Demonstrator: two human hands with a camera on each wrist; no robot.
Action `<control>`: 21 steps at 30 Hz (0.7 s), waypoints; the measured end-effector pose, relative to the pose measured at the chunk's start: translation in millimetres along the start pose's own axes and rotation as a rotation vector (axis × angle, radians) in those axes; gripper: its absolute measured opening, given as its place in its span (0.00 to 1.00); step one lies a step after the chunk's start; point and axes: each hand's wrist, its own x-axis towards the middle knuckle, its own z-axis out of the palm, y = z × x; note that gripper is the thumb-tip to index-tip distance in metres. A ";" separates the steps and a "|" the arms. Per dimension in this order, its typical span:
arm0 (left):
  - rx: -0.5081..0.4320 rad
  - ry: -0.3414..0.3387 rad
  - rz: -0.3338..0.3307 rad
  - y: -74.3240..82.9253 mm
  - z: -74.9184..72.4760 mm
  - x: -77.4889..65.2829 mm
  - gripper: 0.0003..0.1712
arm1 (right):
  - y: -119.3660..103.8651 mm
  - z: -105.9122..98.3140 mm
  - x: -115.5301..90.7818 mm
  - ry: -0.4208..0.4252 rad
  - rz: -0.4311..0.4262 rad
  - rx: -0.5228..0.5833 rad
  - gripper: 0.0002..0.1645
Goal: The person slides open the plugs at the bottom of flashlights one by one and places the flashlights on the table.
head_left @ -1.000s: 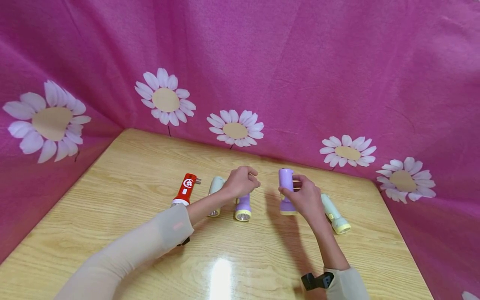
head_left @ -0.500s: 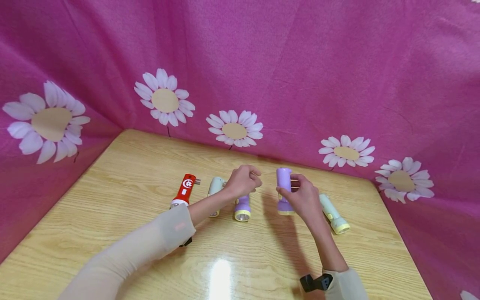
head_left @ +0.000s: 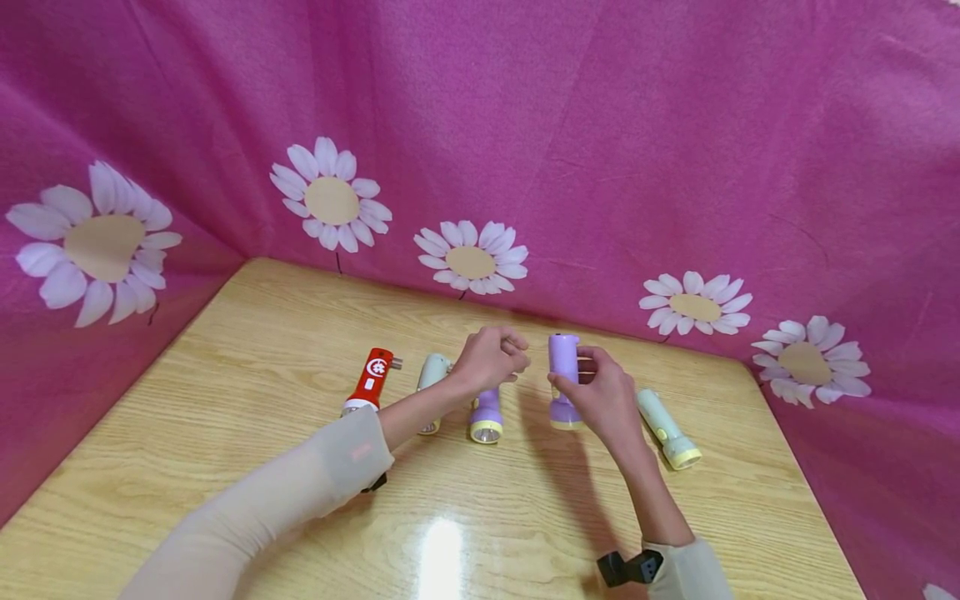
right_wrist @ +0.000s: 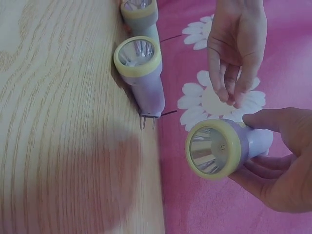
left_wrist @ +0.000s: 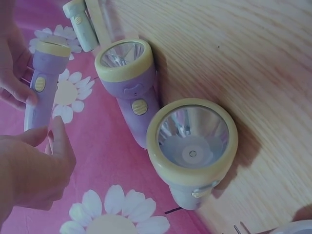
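Note:
My right hand [head_left: 609,398] grips a purple flashlight [head_left: 563,358] with a pale yellow rim, thumb on one side and fingers on the other. It is held above the table, lens end down. Just left of it, my left hand [head_left: 489,360] hovers, holding nothing, its fingers loosely bent. Its fingertips are close to the held flashlight but apart from it in the right wrist view. Beneath the left hand lies a second purple flashlight [head_left: 487,417], its tail partly hidden in the head view; metal prongs [right_wrist: 148,122] stick out of its tail in the right wrist view.
Left of the second purple flashlight lie a pale green flashlight [head_left: 433,371] and a red flashlight [head_left: 371,375] with side prongs. Another pale green flashlight [head_left: 667,429] lies at the right. A pink flowered cloth [head_left: 585,167] stands behind the wooden table [head_left: 525,533].
My right hand has moved slightly left with the purple flashlight, nearer to the left hand. The left hand has shifted a little right and up. The lying flashlights have stayed put.

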 end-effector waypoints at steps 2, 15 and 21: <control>-0.026 -0.003 -0.008 1.3 0.5 -0.1 0.10 | -0.9 0.3 -0.1 0.004 -0.007 0.007 0.31; -0.171 -0.040 -0.065 5.5 5.0 1.5 0.18 | -5.2 1.9 -3.9 0.005 -0.029 0.022 0.31; -0.220 -0.084 -0.078 5.0 6.3 1.6 0.23 | -5.2 3.8 -3.9 0.006 -0.030 0.023 0.32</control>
